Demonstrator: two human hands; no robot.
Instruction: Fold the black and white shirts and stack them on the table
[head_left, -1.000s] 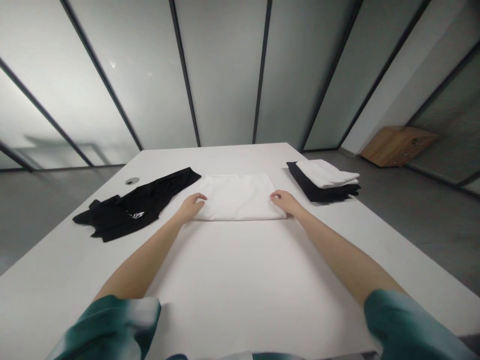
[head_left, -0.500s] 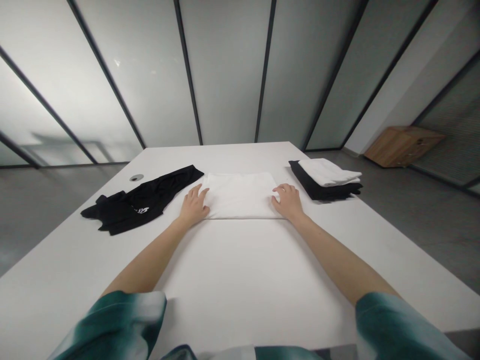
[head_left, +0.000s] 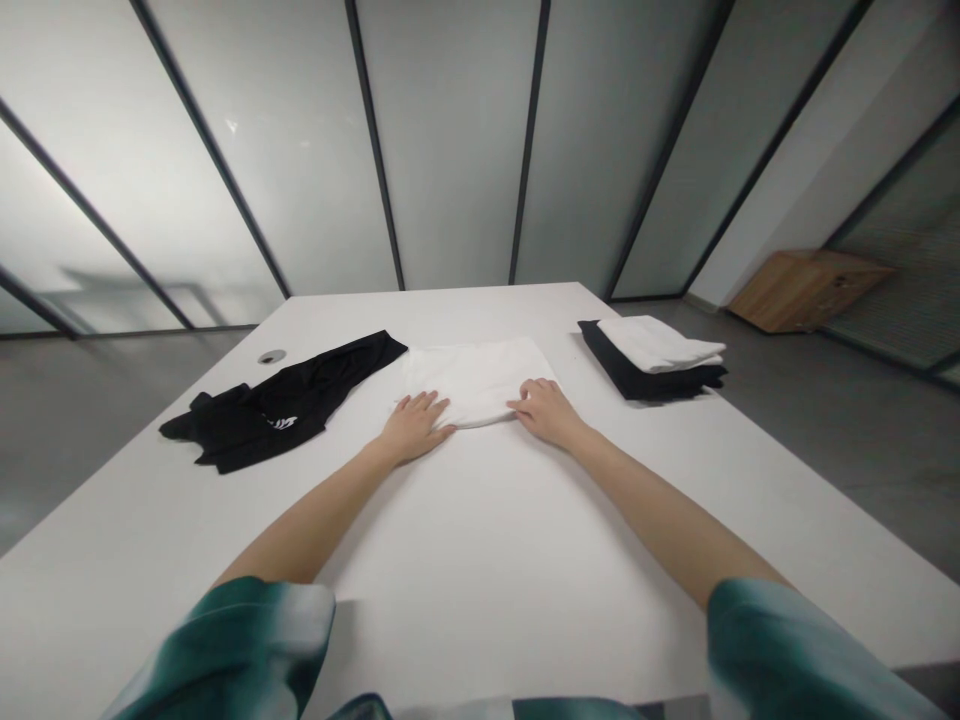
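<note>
A folded white cloth garment [head_left: 476, 375] lies on the white table [head_left: 517, 570] in front of me; its exact kind cannot be made out. My left hand [head_left: 414, 425] rests over its near left corner, fingers stretched out and apart, palm down. At the near right edge, my right hand [head_left: 546, 410] has thumb and fingers drawn together on the cloth. The near edge curves slightly between the two hands, and both near corners are partly hidden beneath them.
To the left lies a crumpled black garment [head_left: 300, 395] with a white print, near a round table grommet [head_left: 271, 356]. A folded white garment [head_left: 660, 345] sits on folded black cloth [head_left: 626, 375] at the right. Beyond the table stand frosted glass panels and a wooden cabinet [head_left: 806, 290].
Both hands have moved inward and closer to me, from the garment's sides onto its near edge. That edge, straight before, is now curved, and the cloth is slightly askew.
</note>
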